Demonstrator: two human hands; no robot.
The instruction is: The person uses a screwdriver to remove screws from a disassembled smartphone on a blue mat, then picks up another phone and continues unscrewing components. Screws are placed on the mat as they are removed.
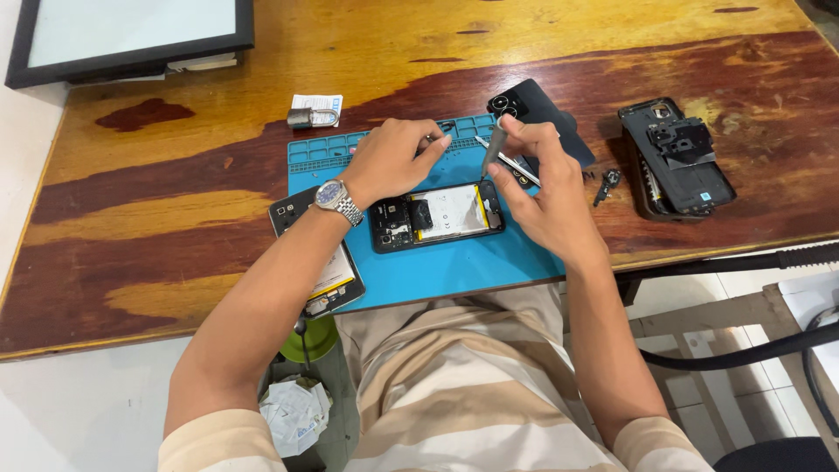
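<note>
An opened phone (437,215) with its back off lies across a blue work mat (419,262), battery and circuit board showing. My right hand (537,188) grips a thin grey screwdriver (493,153), held upright with its tip at the phone's upper right corner. My left hand (393,159), with a metal wristwatch, hovers above the phone's upper left, fingers pinched together; what they hold, if anything, is too small to tell. Metal tweezers (511,166) lie on the mat under my right hand.
A second opened phone (328,280) lies under my left forearm at the mat's left edge. A black back cover (546,114) and another dismantled phone (677,157) lie at right. A padlock (310,116) and a framed panel (131,35) sit further back on the wooden table (175,201).
</note>
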